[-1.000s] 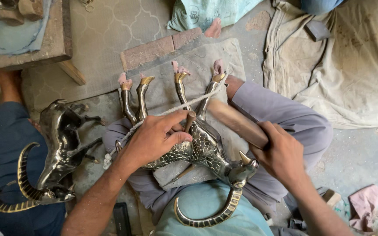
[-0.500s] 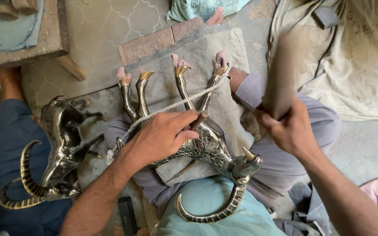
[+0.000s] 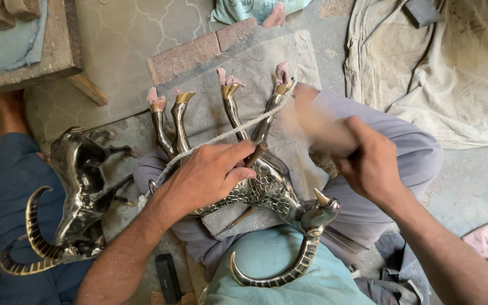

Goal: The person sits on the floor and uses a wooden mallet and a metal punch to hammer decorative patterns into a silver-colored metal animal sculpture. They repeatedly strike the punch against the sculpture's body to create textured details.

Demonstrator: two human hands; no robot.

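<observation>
the left hand's fingers [image 3: 230,164] pinned a thin punch [image 3: 257,153] on the brass antelope figurine [image 3: 266,189] lying across the lap. the right hand [image 3: 368,164], raised a moment earlier, had swung its blurred wooden mallet [image 3: 317,127] down toward it, fingers wrapped around the handle.

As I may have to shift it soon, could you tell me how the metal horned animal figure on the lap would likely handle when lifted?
The animal figure looks like solid polished metal, so probably stiff and heavy for its size. Its glossy surface may be slippery. With thin legs and a long curved horn sticking out, it would likely tip unless gripped at the body, where the left hand rests.
</observation>
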